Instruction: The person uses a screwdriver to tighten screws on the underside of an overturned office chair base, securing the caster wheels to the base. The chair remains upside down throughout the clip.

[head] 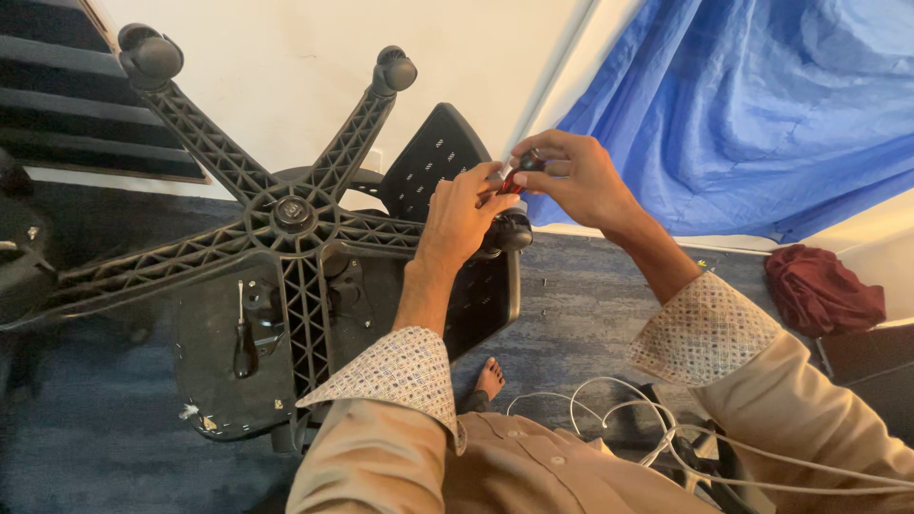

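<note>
An office chair lies overturned on the floor, its black five-arm base [286,214] with castors pointing up at me. My left hand [462,214] and my right hand [571,176] meet above a castor [514,233] at the end of one arm. Together they pinch a small red and black tool [512,179], its exact kind too small to tell. A black-handled screwdriver [243,333] rests on the underside of the seat [214,381], left of my arms.
A blue cloth [752,105] hangs at the right over the wall. A dark red bundle [824,290] lies on the carpet. White cables [619,419] trail near my lap. My bare foot [489,379] shows beside the seat.
</note>
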